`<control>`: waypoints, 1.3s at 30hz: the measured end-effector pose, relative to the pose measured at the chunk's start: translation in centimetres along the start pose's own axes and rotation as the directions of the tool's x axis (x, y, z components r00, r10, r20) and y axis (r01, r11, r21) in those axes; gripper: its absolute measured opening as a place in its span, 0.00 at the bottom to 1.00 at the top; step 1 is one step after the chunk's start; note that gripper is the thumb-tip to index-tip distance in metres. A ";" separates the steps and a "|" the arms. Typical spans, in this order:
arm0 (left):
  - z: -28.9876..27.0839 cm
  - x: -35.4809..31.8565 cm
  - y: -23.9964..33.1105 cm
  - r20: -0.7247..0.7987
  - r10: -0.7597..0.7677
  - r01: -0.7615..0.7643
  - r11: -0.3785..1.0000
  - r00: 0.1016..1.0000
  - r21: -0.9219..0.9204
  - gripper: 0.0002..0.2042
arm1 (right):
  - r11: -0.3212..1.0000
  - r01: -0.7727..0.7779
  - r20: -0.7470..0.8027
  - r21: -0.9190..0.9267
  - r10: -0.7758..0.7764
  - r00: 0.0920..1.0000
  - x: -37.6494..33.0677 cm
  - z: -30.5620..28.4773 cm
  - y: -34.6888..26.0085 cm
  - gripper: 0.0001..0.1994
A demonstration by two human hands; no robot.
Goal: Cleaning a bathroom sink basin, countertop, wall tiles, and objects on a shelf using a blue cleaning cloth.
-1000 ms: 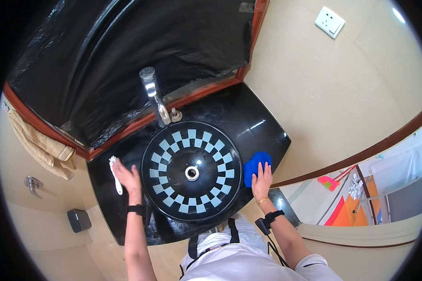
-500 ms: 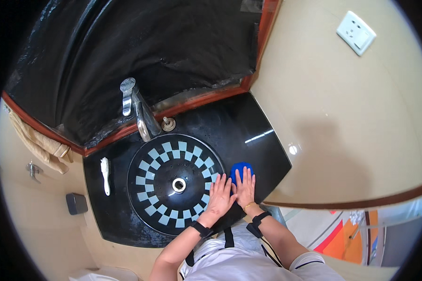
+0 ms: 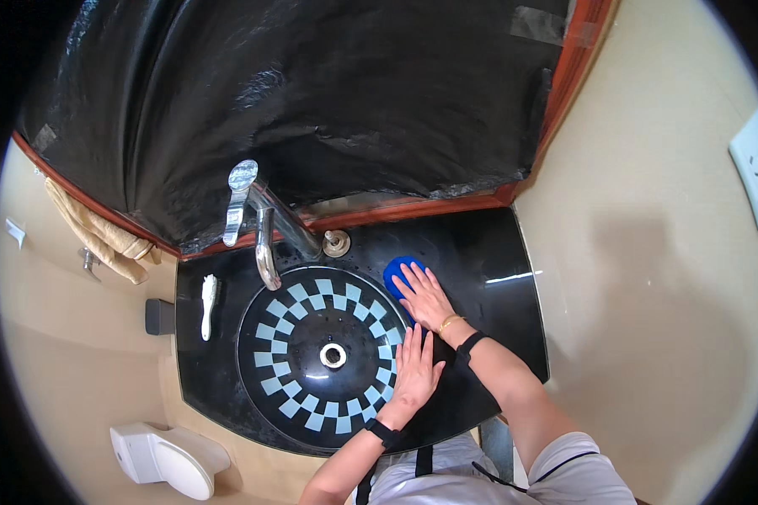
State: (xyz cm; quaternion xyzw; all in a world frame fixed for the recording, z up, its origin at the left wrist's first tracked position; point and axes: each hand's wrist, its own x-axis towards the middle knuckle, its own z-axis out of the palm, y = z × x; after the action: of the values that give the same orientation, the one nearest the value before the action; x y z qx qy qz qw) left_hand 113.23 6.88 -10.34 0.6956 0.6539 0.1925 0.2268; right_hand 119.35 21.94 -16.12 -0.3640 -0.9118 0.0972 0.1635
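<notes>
My right hand (image 3: 425, 299) lies flat, fingers spread, on a bright blue cloth (image 3: 393, 268) beside the sink's upper right rim. A bit of blue also shows by the fingertips of my left hand (image 3: 415, 370); most of the cloth is hidden under my hands. Fingers stretched out, my left hand rests palm down along the right rim of the round black sink (image 3: 307, 385), which has a ring of pale checkered squares. Both hands are open, pressing on surfaces without gripping.
A chrome faucet (image 3: 286, 223) rises behind the sink, near a small round metal-topped fitting (image 3: 336, 243). A white-handled brush (image 3: 208, 310) lies on the black counter (image 3: 497, 328) at left. Black plastic sheeting covers the framed panel behind. A toilet (image 3: 173, 459) stands lower left.
My right hand has slid away from me along the counter with the blue cloth, toward the back. My left hand remains near the sink's right rim. The view has shifted.
</notes>
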 end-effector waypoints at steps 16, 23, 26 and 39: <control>-0.7 4.4 -1.6 -0.133 -0.135 0.147 0.986 0.982 0.080 0.32 | 0.967 0.251 -0.025 0.034 -0.250 0.968 10.6 2.8 0.2 0.23; -0.7 5.1 -1.7 -0.184 -0.125 0.146 0.983 0.975 0.110 0.32 | 0.994 0.092 -0.078 -0.051 -0.096 0.992 9.6 2.2 2.1 0.24; -0.8 4.9 -1.4 -0.190 -0.111 0.132 0.986 0.975 0.102 0.31 | 0.993 -0.078 -0.133 -0.087 0.066 0.989 8.0 1.2 4.1 0.24; -9.5 14.1 -12.3 -0.568 -0.173 0.217 0.976 0.804 0.011 0.31 | 0.999 0.042 0.028 0.014 -0.043 0.999 4.5 -0.1 0.8 0.29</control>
State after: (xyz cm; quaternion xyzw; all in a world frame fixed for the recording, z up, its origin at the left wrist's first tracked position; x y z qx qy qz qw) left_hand 98.75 22.03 -9.90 0.5448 0.7664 0.3402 0.0156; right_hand 116.82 25.60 -15.24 -0.3420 -0.9208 0.1050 0.1552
